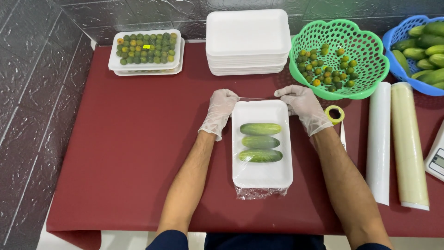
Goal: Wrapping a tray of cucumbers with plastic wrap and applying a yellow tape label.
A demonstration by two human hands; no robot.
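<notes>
A film-wrapped white tray of small fruit [146, 50] bears a yellow label [146, 46]; a scale screen [439, 161] sits far right.

Foam tray [261, 178] at table [129, 148] centre, three cucumbers [260, 142] in it, side by side. Left hand [218, 112] and right hand [301, 105] at its far corners. Behind: tray stack [247, 41]; packed fruit tray [146, 48] far left. Right: fruit basket [340, 58], two rolls [393, 143].

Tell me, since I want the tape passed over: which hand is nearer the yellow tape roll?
Right. The right hand is just left of the tape roll; the left hand is beyond the white tray.
</notes>
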